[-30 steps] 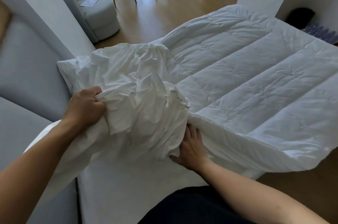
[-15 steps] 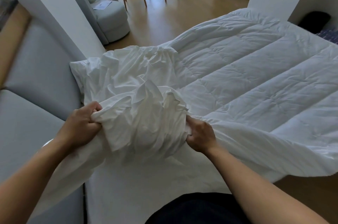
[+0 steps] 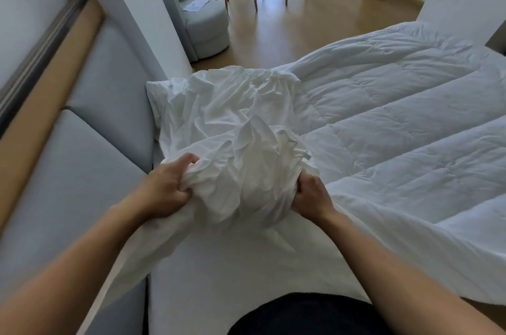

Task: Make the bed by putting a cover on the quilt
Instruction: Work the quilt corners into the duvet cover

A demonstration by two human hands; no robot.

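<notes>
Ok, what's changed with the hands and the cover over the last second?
The right hand left the near edge of the quilt, where its fingers lay straight, moved up and took hold of the bunched cover; it now grips the bundle's right side. The left hand kept its grip on the left side. The quilt stayed spread out.

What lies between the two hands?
A bunched wad of the crumpled white fabric cover, gripped by the left hand and right hand; head view.
</notes>
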